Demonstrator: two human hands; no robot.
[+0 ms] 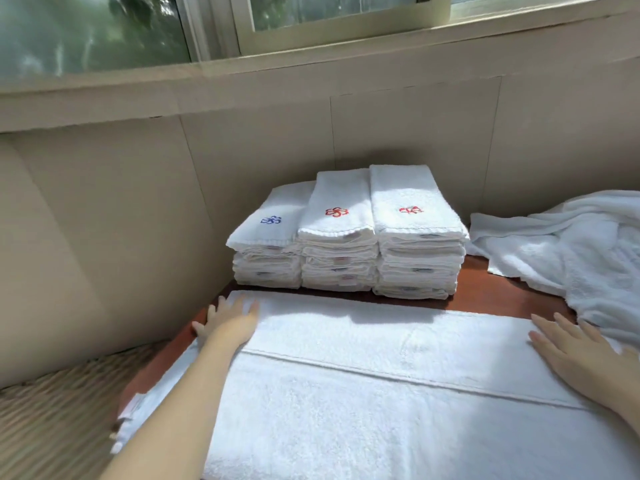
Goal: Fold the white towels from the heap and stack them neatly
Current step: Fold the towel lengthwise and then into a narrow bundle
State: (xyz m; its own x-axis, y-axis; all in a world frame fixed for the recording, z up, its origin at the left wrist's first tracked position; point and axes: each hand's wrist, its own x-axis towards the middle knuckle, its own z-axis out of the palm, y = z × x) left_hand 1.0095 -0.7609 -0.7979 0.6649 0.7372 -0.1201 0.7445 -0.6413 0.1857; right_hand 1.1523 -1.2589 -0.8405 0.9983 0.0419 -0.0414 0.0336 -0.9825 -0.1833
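Smoothing a white towel flat on the wooden table.
Left hand and right hand press its ends, fingers straight, gripping nothing; folded stacks sit behind, heap on the right.

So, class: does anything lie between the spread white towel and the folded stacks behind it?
Nothing visible: only a bare strip of red-brown wooden table separates the spread white terry towel from the three stacks of folded white towels.

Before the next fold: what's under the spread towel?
The spread towel lies on the reddish-brown table, visible past its far and left edges. Whatever else is beneath is hidden.
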